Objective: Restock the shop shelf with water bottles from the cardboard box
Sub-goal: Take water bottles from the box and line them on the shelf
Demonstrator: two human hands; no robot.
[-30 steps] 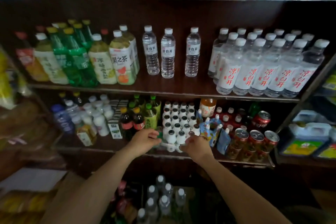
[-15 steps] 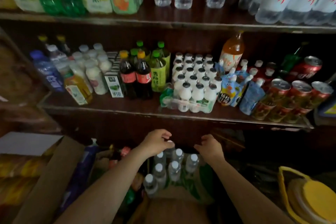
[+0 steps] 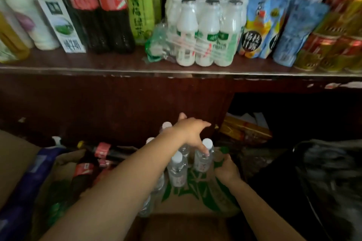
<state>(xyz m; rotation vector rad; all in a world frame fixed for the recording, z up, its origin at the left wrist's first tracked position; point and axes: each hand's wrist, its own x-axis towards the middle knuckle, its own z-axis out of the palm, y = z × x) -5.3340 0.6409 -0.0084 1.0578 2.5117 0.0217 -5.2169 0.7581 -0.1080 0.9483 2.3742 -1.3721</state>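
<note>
Reaching low in the frame, the left hand [image 3: 189, 133] spread loose fingers over a water bottle [image 3: 203, 157] while the right hand [image 3: 227, 169] gripped the cardboard box [image 3: 195, 197], probably steadying it.

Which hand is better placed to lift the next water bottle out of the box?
Left. The left hand is already over the water bottles, fingers touching one by its neck. The right hand holds the cardboard box edge beside them.
</note>
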